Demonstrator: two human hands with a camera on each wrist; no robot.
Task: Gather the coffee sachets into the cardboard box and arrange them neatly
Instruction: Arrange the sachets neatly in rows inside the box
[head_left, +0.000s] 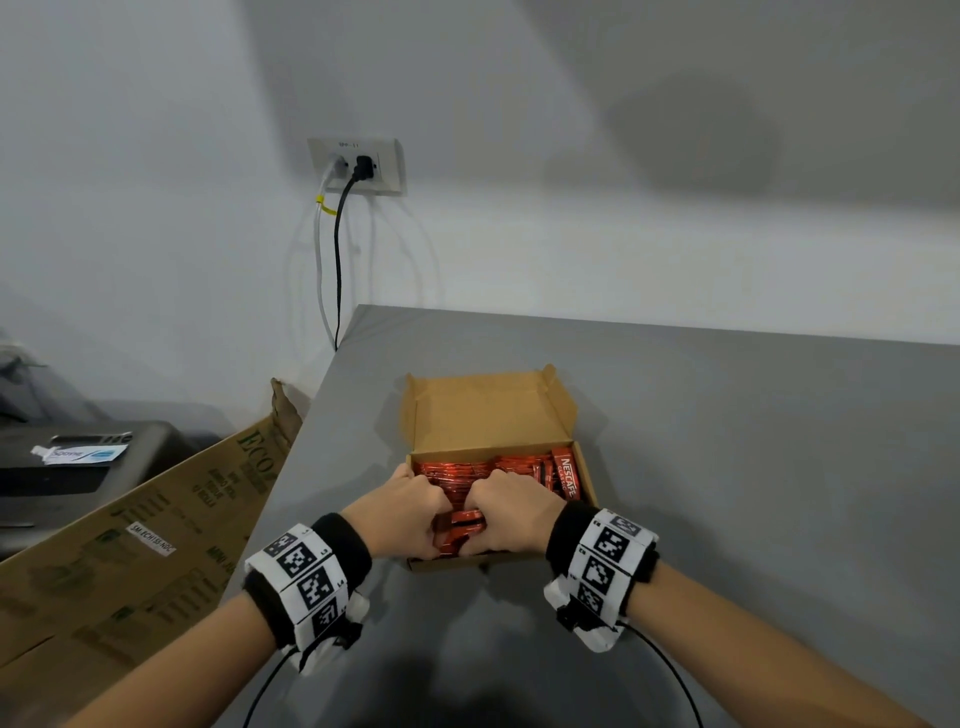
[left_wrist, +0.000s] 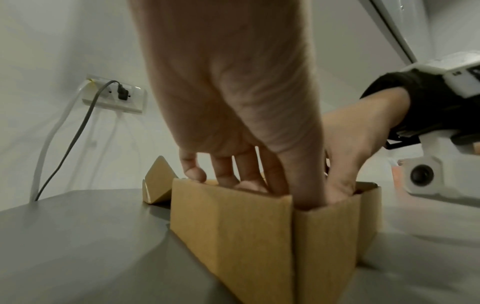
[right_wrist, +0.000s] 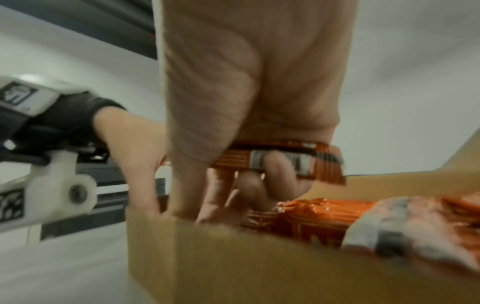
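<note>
Sachets (head_left: 519, 470) (glossy red), packed in cardboard box (head_left: 488, 415), both hands gripping.

Both forearms are reaching forward, converging so the hands are sitting almost knuckle to knuckle. The left hand (head_left: 402, 512) is pointing its fingers (left_wrist: 223, 174) downward, lightly curled, with the tips dipping out of sight; whether it's actually gripping anything, I can't tell. The right hand (head_left: 511, 514) is curling its fingers (right_wrist: 283, 170) around a coffee sachet (right_wrist: 291, 162), pinning it against the palm. Each wrist is wearing a black band topped with white marker blocks, and thin black cables are trailing back along both arms.
</note>
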